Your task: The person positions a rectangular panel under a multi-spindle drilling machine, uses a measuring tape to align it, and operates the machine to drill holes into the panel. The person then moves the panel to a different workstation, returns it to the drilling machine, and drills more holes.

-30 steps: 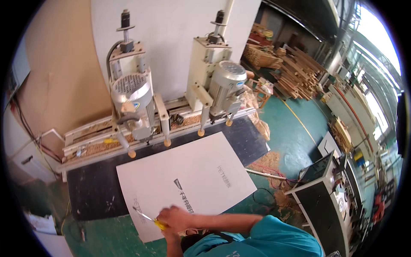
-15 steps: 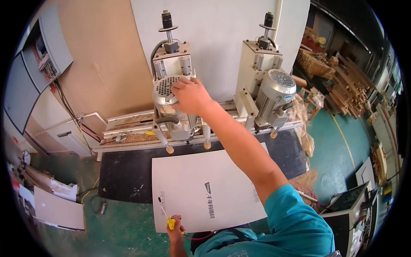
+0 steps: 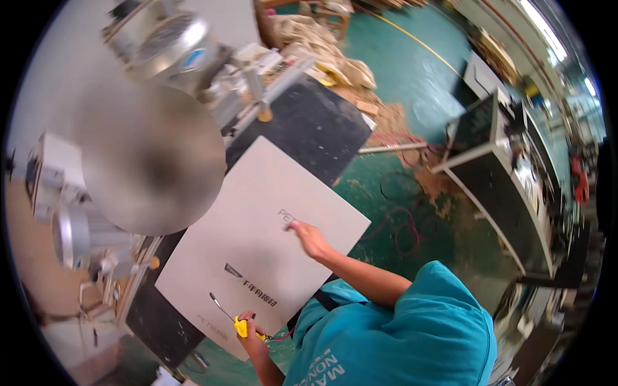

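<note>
A yellow-handled air blow gun is gripped in my left hand over the near left corner of a large white panel. Its thin metal nozzle points up and away, and a red hose trails from the handle. My right hand is above the right part of the panel, fingers loosely bent and slightly blurred, with nothing seen in them. Whether it touches the surface I cannot tell. The panel, with dark print on it, lies on a black table in front of a boring machine.
A blurred grey round shape hides part of the machine. Beside it are two silver motors, one upper and one lower. A dark-sided cabinet stands right. Red hose and sawdust lie on the green floor.
My view has turned right and moved closer to the machine. My right hand has left the motor top and come back over the panel. My left hand keeps the blow gun.
</note>
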Demonstrator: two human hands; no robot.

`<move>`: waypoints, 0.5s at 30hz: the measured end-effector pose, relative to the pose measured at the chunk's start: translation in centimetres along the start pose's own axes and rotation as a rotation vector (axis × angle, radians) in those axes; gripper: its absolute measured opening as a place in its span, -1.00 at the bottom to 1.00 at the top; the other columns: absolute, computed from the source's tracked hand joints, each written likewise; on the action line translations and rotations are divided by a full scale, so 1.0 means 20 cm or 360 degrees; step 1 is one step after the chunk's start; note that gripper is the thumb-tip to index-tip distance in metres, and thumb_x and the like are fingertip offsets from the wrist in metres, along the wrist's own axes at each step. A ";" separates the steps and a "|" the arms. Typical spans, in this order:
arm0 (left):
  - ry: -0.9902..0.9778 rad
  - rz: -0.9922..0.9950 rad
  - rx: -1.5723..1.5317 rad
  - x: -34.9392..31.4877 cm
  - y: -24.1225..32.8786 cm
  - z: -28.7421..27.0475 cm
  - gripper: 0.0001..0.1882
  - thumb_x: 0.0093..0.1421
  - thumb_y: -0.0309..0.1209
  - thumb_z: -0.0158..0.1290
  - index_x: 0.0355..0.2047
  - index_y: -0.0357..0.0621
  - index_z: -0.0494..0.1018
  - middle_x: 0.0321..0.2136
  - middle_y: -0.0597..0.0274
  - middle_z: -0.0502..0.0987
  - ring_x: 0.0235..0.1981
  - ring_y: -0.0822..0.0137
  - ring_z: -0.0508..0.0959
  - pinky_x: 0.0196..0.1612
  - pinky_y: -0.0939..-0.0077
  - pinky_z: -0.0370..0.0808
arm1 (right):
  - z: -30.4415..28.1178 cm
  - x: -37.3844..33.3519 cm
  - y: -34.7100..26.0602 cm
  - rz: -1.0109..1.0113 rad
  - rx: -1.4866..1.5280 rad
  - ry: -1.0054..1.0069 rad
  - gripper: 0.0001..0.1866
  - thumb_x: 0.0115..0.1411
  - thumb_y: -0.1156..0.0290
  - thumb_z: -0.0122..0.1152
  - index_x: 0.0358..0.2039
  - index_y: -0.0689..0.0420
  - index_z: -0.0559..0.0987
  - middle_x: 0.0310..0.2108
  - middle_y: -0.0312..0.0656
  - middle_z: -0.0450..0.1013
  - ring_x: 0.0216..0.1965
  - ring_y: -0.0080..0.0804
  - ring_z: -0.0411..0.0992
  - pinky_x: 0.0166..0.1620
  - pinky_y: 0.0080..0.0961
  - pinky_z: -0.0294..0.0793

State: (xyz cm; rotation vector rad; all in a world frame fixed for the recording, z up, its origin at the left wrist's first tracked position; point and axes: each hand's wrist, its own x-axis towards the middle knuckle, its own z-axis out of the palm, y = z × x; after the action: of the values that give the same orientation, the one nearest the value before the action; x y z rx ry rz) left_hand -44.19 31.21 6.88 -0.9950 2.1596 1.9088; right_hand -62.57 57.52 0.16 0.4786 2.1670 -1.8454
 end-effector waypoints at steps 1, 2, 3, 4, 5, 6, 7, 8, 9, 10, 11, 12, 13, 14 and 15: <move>-0.0117 -0.0059 0.0082 0.04 0.02 0.00 -0.73 0.29 -0.38 -0.01 -0.07 -0.28 0.45 -0.18 0.15 0.57 -0.70 0.51 0.39 -0.62 0.64 0.27 | -0.11 -0.07 0.19 0.0090 -0.0006 0.0223 -0.66 0.33 0.16 -0.02 -0.23 0.13 0.61 -0.20 0.02 0.53 -0.08 -0.06 0.48 0.02 -0.25 0.40; -0.0216 -0.0118 0.0167 0.08 0.05 0.00 -0.71 0.29 -0.37 0.00 -0.06 -0.28 0.45 -0.18 0.15 0.58 -0.71 0.51 0.39 -0.61 0.64 0.27 | -0.22 -0.15 0.26 0.0201 -0.0148 0.0335 -0.71 0.30 0.22 0.01 -0.24 0.13 0.61 -0.23 0.02 0.52 -0.12 -0.03 0.48 -0.02 -0.23 0.42; -0.0362 -0.0178 0.0271 0.12 0.09 0.01 -0.68 0.27 -0.35 0.03 -0.04 -0.28 0.47 -0.16 0.17 0.60 -0.72 0.49 0.40 -0.61 0.65 0.27 | -0.29 -0.24 0.31 0.0317 -0.0285 0.0431 -0.75 0.27 0.27 0.04 -0.25 0.14 0.61 -0.26 0.03 0.51 -0.16 0.00 0.48 -0.06 -0.21 0.45; -0.0425 -0.0213 0.0358 0.16 0.12 0.03 -0.68 0.27 -0.35 0.04 -0.04 -0.28 0.47 -0.16 0.17 0.60 -0.72 0.50 0.40 -0.61 0.65 0.28 | -0.33 -0.29 0.37 0.0186 -0.0389 0.0546 -0.80 0.21 0.36 0.11 -0.27 0.21 0.60 -0.31 -0.03 0.50 -0.20 -0.03 0.46 -0.12 -0.23 0.45; -0.0486 -0.0250 0.0446 0.19 0.14 0.05 -0.68 0.27 -0.34 0.04 -0.04 -0.28 0.48 -0.15 0.17 0.60 -0.71 0.50 0.40 -0.61 0.65 0.28 | -0.33 -0.31 0.43 0.0050 -0.0535 0.0525 -0.82 0.17 0.38 0.15 -0.28 0.18 0.61 -0.33 -0.08 0.50 -0.22 -0.06 0.46 -0.13 -0.22 0.45; -0.0549 -0.0292 0.0522 0.22 0.15 0.09 -0.68 0.26 -0.34 0.05 -0.05 -0.28 0.48 -0.14 0.18 0.60 -0.71 0.50 0.40 -0.61 0.65 0.28 | -0.36 -0.32 0.46 -0.0087 -0.0695 0.0499 -0.84 0.14 0.40 0.18 -0.29 0.16 0.61 -0.34 -0.12 0.50 -0.23 -0.10 0.46 -0.15 -0.20 0.45; -0.0618 -0.0280 0.0569 0.25 0.15 0.11 -0.66 0.27 -0.34 0.04 -0.01 -0.29 0.46 -0.12 0.15 0.61 -0.69 0.51 0.41 -0.61 0.65 0.30 | -0.39 -0.33 0.48 -0.0336 -0.0885 0.0507 -0.85 0.11 0.40 0.20 -0.30 0.12 0.62 -0.35 -0.16 0.50 -0.26 -0.14 0.46 -0.19 -0.22 0.45; -0.0645 -0.0258 0.0592 0.28 0.16 0.12 -0.65 0.27 -0.32 0.04 -0.02 -0.30 0.45 -0.10 0.12 0.60 -0.70 0.50 0.41 -0.61 0.65 0.30 | -0.39 -0.32 0.51 -0.0583 -0.1077 0.0500 -0.85 0.08 0.40 0.22 -0.31 0.08 0.63 -0.36 -0.20 0.50 -0.28 -0.19 0.46 -0.23 -0.24 0.45; -0.0679 -0.0235 0.0626 0.30 0.19 0.18 -0.64 0.27 -0.31 0.03 -0.02 -0.30 0.44 -0.09 0.10 0.59 -0.71 0.50 0.40 -0.61 0.65 0.30 | -0.39 -0.31 0.60 -0.0701 -0.1072 0.0466 -0.83 0.03 0.43 0.22 -0.32 0.01 0.63 -0.40 -0.24 0.48 -0.31 -0.25 0.45 -0.30 -0.30 0.44; -0.0693 -0.0205 0.0646 0.31 0.22 0.22 -0.63 0.27 -0.29 0.03 -0.02 -0.31 0.43 -0.08 0.07 0.58 -0.72 0.50 0.40 -0.61 0.65 0.31 | -0.44 -0.30 0.61 -0.0754 -0.1132 0.0419 -0.81 0.01 0.45 0.21 -0.31 0.00 0.63 -0.42 -0.24 0.46 -0.32 -0.25 0.44 -0.31 -0.30 0.44; -0.0724 -0.0192 0.0643 0.32 0.23 0.24 -0.60 0.27 -0.29 0.02 0.01 -0.32 0.41 -0.07 0.01 0.58 -0.72 0.50 0.40 -0.61 0.64 0.31 | -0.51 -0.29 0.63 -0.0809 -0.1192 0.0366 -0.78 -0.01 0.46 0.19 -0.30 -0.01 0.63 -0.44 -0.24 0.44 -0.33 -0.25 0.44 -0.31 -0.31 0.44; -0.0742 -0.0203 0.0636 0.31 0.24 0.26 -0.61 0.27 -0.30 0.02 0.01 -0.32 0.41 -0.07 0.04 0.58 -0.71 0.51 0.40 -0.61 0.65 0.32 | -0.61 -0.25 0.70 -0.0877 -0.1218 0.0603 -0.77 -0.02 0.47 0.15 -0.31 -0.01 0.62 -0.48 -0.24 0.42 -0.36 -0.25 0.43 -0.32 -0.30 0.45; -0.0758 -0.0207 0.0632 0.31 0.25 0.28 -0.62 0.27 -0.31 0.02 0.02 -0.31 0.41 -0.06 0.06 0.58 -0.70 0.52 0.40 -0.61 0.66 0.32 | -0.76 -0.19 0.81 -0.0641 -0.1595 0.0758 -0.81 -0.02 0.48 0.14 -0.36 0.01 0.62 -0.48 -0.23 0.43 -0.39 -0.22 0.43 -0.35 -0.27 0.45; -0.0752 -0.0212 0.0615 0.30 0.25 0.29 -0.62 0.27 -0.32 0.02 0.02 -0.31 0.41 -0.05 0.09 0.58 -0.69 0.53 0.40 -0.60 0.66 0.32 | -0.95 -0.16 0.78 -0.0518 -0.1321 0.1295 -0.89 -0.03 0.47 0.15 -0.43 0.05 0.57 -0.53 -0.16 0.39 -0.39 -0.16 0.42 -0.37 -0.22 0.42; -0.0789 -0.0220 0.0640 0.30 0.26 0.31 -0.62 0.27 -0.32 0.02 0.02 -0.31 0.41 -0.05 0.09 0.58 -0.70 0.53 0.40 -0.60 0.66 0.32 | -1.12 -0.16 0.89 -0.0087 -0.1433 0.1611 -0.92 -0.04 0.51 0.17 -0.47 0.08 0.57 -0.50 -0.15 0.42 -0.40 -0.10 0.43 -0.38 -0.19 0.42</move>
State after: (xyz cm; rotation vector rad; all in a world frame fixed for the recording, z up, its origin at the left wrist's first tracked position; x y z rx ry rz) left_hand -53.65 34.42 7.20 -0.5125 1.9954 1.3880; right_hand -52.04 81.87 -10.97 1.2743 3.2769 -0.3976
